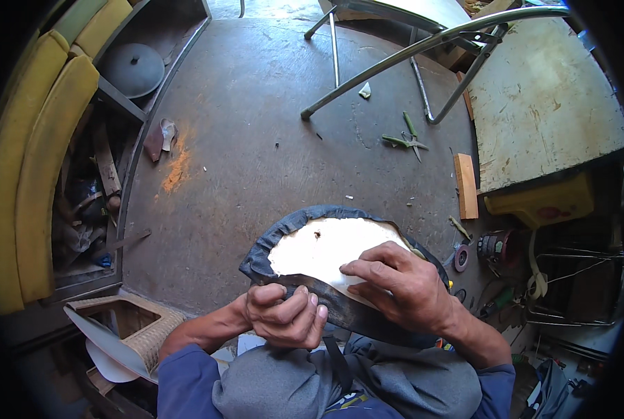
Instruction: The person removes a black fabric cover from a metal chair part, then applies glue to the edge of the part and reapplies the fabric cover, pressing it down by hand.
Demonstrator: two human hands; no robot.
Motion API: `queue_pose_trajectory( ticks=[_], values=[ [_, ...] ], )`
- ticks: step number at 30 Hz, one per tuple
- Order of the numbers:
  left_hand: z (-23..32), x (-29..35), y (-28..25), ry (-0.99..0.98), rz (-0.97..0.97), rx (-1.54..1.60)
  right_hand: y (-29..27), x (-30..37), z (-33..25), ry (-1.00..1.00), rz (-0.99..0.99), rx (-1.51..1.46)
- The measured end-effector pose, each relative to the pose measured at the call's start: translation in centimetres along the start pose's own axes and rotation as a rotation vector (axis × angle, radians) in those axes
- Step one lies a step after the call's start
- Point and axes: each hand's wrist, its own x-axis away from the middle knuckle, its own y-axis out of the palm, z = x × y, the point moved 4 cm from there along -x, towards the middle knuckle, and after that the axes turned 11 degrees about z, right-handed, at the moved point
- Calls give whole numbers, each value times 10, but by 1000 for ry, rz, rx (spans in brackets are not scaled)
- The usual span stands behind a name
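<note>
Across my lap lies a rounded seat pad [315,246]. Its pale board underside faces up, with a small dark hole near the far edge. A black cover [347,307] wraps over its rim and looks creased along the far left side. My left hand [287,315] is closed at the near edge, its fingers curled and gripping the cover. Over the right part of the board is my right hand [406,286], fingers bent but apart, with fingertips near the pale surface. Nothing shows between them, and its thumb is hard to make out.
Green-handled pliers [411,140] lie on the grey floor beyond the pad. A metal chair frame [396,59] stands farther off. On the right are a wood block [467,186], a tape roll [461,257] and a worn board [549,105]. Yellow cushions [50,167] line the left.
</note>
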Motion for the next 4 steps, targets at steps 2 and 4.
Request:
queue_pose_trajectory(
  ticks=[2, 4],
  values=[
    [-1, 0, -4, 10, -18, -7, -2, -3, -6, -14, -17, -5],
    [-3, -1, -7, 31, -26, -14, -2, -6, -9, -12, -18, 58]
  ],
)
